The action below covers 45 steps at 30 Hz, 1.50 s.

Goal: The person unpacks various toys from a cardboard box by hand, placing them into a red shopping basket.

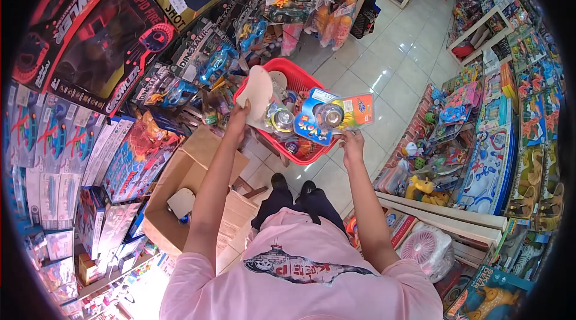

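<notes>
My left hand point(239, 119) is closed on the lower edge of a pale, rounded cardboard backing card point(258, 93), seen from its plain side. My right hand point(353, 143) pinches the bottom edge of a carded yo-yo pack point(312, 129), its blue and orange card facing up. A clear plastic bubble with a round silver yo-yo sits at the pack's middle. Both hands are above a red plastic basket point(298, 67). Inside it lie more round yo-yo packs point(282, 119), partly covered by the held cards.
An open cardboard box point(161, 199) stands to the left, with a pale card inside. Boxed toys point(99, 38) and hanging dinosaur packs point(219, 62) line the left side. Shelves of packaged toys point(480, 170) run along the right. Tiled floor point(396, 44) extends ahead. A wrapped pink fan point(420, 245) sits near my right elbow.
</notes>
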Tool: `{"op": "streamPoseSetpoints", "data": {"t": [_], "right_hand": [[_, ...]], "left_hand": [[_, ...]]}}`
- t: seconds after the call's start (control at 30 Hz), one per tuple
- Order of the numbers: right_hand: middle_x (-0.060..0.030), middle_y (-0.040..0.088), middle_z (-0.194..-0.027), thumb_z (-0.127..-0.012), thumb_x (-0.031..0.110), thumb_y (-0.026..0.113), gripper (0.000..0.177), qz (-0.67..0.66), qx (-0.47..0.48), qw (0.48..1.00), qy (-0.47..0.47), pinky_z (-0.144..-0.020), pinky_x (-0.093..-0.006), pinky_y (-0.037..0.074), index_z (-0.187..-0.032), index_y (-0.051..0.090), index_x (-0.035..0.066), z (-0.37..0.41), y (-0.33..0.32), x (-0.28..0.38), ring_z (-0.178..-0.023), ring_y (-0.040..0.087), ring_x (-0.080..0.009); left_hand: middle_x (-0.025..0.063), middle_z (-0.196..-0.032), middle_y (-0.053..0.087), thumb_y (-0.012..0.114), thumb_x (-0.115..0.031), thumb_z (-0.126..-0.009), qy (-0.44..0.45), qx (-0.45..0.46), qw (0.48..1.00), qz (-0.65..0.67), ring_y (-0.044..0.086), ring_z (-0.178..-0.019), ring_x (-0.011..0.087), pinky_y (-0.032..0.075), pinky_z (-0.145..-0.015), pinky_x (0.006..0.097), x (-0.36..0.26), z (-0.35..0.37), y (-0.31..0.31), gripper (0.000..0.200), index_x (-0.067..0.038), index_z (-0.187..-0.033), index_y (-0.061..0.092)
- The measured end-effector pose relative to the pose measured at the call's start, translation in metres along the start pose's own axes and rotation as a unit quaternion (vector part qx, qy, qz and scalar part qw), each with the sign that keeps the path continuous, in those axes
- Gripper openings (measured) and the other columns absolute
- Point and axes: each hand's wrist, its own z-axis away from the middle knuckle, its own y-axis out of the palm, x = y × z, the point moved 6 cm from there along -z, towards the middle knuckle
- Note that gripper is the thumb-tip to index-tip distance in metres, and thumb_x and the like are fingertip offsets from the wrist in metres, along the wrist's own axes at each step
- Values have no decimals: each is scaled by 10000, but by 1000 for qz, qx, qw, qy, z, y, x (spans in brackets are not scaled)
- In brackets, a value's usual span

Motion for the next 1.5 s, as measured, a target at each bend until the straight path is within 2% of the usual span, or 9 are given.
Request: {"op": "streamPoseSetpoints", "data": {"t": [0.23,0.43,0.57,0.73,0.93,1.0,1.07,1.2,1.5], "right_hand": [[-86,684,-895,-868,76,604,261,84,-34,995,46,-473,-257,418,-1108,514,24,6,5,-17,-645,681,-151],[-115,687,-911,-866,129,627,342,162,-49,985,30,-443,-262,411,-1155,514,-14,6,13,-12,-619,685,-160],[-120,673,-839,-847,185,636,320,250,-62,966,13,-434,-278,412,-1090,556,-6,4,24,5,-589,665,-164],[-209,698,-787,-799,289,662,397,483,-144,859,-91,-668,-402,526,-910,675,-92,-16,27,21,-744,704,-311],[-252,699,-790,-770,369,633,494,455,-25,890,11,-782,-457,510,-835,685,-118,-20,60,-9,-806,688,-399],[-275,676,-1011,-786,283,664,451,570,-18,818,75,-836,-466,500,-1019,666,-103,0,80,0,-971,650,-405],[-283,522,-1308,-779,174,699,574,603,-163,762,-170,-911,-484,470,-1278,538,-58,32,98,31,-1190,528,-415],[-177,359,-1531,-801,47,625,672,707,-45,616,-344,-1112,-530,312,-1443,428,40,31,106,6,-1408,325,-407],[-107,348,-1573,-833,74,578,677,735,-26,626,-259,-1167,-554,220,-1488,409,95,16,96,-22,-1446,289,-380]], "left_hand": [[248,-1155,659,620,-448,-924,139,-34,889,-436,636,-1031,468,479,-938,491,12,-98,9,561,17,-1229,547],[227,-1382,503,693,-338,-866,177,-57,763,-619,498,-1261,420,448,-1018,492,5,-92,30,658,17,-1342,410],[200,-1448,419,705,-300,-849,189,-35,776,-600,435,-1321,378,416,-1044,488,-16,-76,35,641,4,-1342,429],[181,-1348,534,669,-253,-877,466,98,726,-496,482,-1271,359,369,-1073,493,-45,-11,78,477,-4,-1265,545],[98,-1476,484,620,-334,-927,421,292,709,-485,416,-1374,361,305,-1148,479,-8,24,128,480,-140,-1362,561],[84,-1496,466,608,-372,-934,415,295,688,-517,396,-1397,348,296,-1158,487,10,21,128,481,-184,-1373,560],[61,-1490,475,609,-362,-934,396,270,693,-538,405,-1391,338,296,-1157,501,17,18,128,463,-196,-1364,566],[38,-1467,497,611,-291,-936,398,265,685,-550,437,-1364,326,328,-1131,505,19,18,130,426,-202,-1351,576],[29,-1434,536,654,-179,-890,389,260,684,-560,471,-1333,327,368,-1108,485,34,16,128,397,-190,-1287,631]]}}
